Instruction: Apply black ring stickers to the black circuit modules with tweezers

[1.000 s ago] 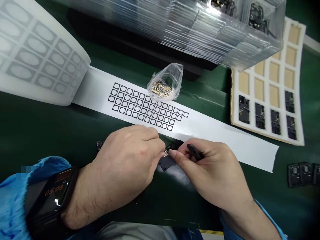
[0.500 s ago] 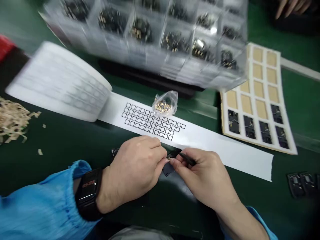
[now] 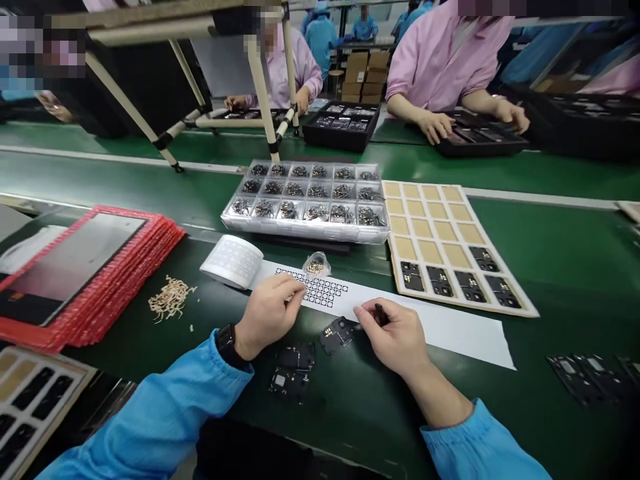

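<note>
My left hand [image 3: 273,308] is closed in a pinch at the edge of a white strip [image 3: 425,323] printed with rows of small black-framed circles. Whatever its fingertips hold, if anything, is too small to make out. In my right hand [image 3: 397,337] a slim black tool [image 3: 381,314] is gripped, mostly hidden by the fingers. Between the hands a black flat part [image 3: 337,335] with small gold contacts lies on the green table. Two more black parts [image 3: 293,370] lie below my left hand. A small clear bag [image 3: 317,265] of tiny gold pieces rests at the strip's far edge.
Behind the strip stands a clear compartment box [image 3: 305,230] of small dark parts. A foam tray [image 3: 435,253] partly filled with black parts is at right. Red-edged sheets [image 3: 115,280] are stacked left, near beige scraps [image 3: 170,298]. Co-workers' hands [image 3: 435,127] work across the table.
My hands, together over the black part before, are now apart. The left has moved left to the printed strip; the right still holds the black tool. The camera view has tilted up.
</note>
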`<action>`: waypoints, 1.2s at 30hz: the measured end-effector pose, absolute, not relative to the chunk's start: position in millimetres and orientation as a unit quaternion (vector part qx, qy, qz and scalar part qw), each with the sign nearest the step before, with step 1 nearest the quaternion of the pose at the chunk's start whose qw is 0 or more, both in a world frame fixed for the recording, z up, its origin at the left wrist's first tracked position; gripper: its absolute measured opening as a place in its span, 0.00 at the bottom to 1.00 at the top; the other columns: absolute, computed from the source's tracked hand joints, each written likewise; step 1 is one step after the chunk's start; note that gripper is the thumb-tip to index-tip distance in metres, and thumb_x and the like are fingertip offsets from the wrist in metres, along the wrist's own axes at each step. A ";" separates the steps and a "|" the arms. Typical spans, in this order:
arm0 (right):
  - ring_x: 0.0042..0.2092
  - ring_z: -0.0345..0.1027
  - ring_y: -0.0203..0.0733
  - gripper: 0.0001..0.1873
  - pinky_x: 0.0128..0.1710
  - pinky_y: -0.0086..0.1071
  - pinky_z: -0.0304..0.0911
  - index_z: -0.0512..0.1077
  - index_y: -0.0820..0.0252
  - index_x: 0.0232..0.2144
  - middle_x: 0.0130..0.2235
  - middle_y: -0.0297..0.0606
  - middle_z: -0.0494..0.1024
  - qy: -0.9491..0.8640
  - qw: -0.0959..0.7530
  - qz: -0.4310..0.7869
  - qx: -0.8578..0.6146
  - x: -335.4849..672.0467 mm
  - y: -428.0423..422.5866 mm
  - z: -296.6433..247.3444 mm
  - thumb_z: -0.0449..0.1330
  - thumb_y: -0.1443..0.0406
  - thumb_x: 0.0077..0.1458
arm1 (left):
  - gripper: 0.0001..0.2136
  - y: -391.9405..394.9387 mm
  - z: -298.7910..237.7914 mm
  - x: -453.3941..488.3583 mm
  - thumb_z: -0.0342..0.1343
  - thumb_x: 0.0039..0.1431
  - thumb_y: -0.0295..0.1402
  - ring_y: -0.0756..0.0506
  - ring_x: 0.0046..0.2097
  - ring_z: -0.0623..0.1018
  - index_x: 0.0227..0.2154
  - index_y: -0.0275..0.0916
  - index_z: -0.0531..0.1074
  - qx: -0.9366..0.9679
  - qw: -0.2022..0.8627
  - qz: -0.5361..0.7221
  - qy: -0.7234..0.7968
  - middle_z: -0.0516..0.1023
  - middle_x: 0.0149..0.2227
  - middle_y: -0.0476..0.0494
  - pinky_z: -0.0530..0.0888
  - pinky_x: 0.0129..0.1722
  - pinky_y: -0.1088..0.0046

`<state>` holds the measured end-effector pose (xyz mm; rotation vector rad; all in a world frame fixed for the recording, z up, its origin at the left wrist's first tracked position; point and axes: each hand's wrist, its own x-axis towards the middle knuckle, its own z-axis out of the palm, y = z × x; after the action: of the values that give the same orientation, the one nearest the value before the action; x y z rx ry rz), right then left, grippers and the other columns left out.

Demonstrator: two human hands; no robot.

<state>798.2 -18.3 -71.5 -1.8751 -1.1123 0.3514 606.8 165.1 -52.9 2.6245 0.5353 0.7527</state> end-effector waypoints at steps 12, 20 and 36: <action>0.30 0.71 0.41 0.12 0.34 0.33 0.64 0.76 0.60 0.32 0.29 0.37 0.79 -0.458 0.496 0.102 -0.731 797.3 -16.4 -65.4 0.59 0.60 0.66 | 0.11 198.5 -44.8 669.7 0.59 0.72 0.38 0.43 0.49 0.80 0.49 0.37 0.76 0.959 0.077 0.074 0.262 0.79 0.51 0.40 0.80 0.51 0.59; 0.30 0.71 0.41 0.14 0.34 0.33 0.64 0.75 0.59 0.32 0.28 0.36 0.78 -0.477 0.490 0.066 -0.727 803.7 -13.1 -78.9 0.57 0.59 0.68 | 0.16 201.3 -47.8 694.0 0.60 0.71 0.41 0.41 0.52 0.80 0.54 0.38 0.74 0.948 0.033 -0.003 0.316 0.77 0.54 0.38 0.80 0.52 0.56; 0.46 0.76 0.49 0.21 0.41 0.38 0.69 0.77 0.53 0.56 0.52 0.41 0.78 -0.664 0.222 0.126 -0.703 807.0 -20.3 -75.8 0.70 0.61 0.61 | 0.08 178.6 -28.8 649.5 0.58 0.72 0.35 0.42 0.52 0.79 0.45 0.35 0.75 0.933 0.133 0.197 0.271 0.78 0.49 0.41 0.78 0.55 0.56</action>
<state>807.0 -20.3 -75.8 -1.9406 -1.8349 0.3469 649.5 178.6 -28.8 2.7060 0.7858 0.5723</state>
